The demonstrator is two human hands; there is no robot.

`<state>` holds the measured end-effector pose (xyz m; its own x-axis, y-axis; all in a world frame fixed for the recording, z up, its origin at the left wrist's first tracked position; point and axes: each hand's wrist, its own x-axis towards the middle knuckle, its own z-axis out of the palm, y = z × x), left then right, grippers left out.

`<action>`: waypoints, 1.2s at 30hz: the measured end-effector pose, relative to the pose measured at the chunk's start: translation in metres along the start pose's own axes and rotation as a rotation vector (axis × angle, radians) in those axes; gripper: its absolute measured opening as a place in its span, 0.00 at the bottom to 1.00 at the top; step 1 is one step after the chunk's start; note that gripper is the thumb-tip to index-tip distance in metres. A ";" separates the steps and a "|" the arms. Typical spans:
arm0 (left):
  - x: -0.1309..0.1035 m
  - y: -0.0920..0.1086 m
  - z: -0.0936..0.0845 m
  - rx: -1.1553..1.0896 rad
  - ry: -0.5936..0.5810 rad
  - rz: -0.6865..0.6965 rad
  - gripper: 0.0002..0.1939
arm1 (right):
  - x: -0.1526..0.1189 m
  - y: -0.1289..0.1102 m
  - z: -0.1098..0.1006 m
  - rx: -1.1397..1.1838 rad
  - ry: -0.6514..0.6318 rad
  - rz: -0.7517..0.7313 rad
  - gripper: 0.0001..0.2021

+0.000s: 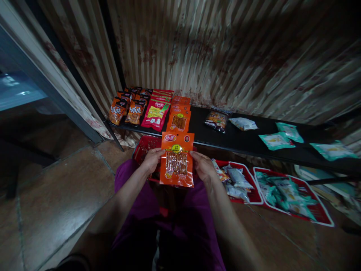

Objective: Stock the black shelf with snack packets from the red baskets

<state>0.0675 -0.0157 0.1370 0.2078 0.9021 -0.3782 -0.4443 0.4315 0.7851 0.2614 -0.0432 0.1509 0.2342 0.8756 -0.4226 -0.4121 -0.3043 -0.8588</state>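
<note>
An orange snack packet (177, 177) with a clear window is held up flat between my two hands, above my lap. My left hand (152, 160) pinches its left edge, and my right hand (202, 164) grips the right edge. Just beyond it, similar orange packets (179, 119) lie overlapping in a column on the black shelf (197, 128). Red packets (155, 113) with a green and yellow print lie left of that column. Farther left are several orange-and-black snack bags (135, 111). A red basket (140, 149) stands below the shelf edge, partly hidden by my left hand.
On the shelf's right part lie a dark bag (216, 119), a white bag (243, 124) and several teal packets (276, 141). Below stand two more red baskets (257, 198) (327, 216) holding bags. A striped curtain (169, 49) hangs behind, and a thin black post (113, 45) rises at left.
</note>
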 end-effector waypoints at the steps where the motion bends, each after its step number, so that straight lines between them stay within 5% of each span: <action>1: 0.000 0.000 0.000 -0.008 0.000 0.001 0.09 | 0.001 0.001 0.001 0.011 -0.004 0.002 0.09; 14: -0.002 0.003 0.000 -0.032 -0.043 0.000 0.11 | 0.019 0.003 0.001 0.072 0.015 -0.032 0.08; 25: -0.027 0.007 -0.006 0.006 -0.332 -0.103 0.20 | 0.034 -0.007 -0.003 0.075 0.057 0.004 0.06; 36: -0.030 -0.001 -0.001 -0.029 -0.312 -0.106 0.34 | 0.044 -0.011 -0.003 0.093 0.036 0.015 0.03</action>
<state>0.0607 -0.0434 0.1476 0.5091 0.8120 -0.2854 -0.4296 0.5271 0.7332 0.2787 -0.0026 0.1411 0.2586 0.8564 -0.4469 -0.4951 -0.2797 -0.8226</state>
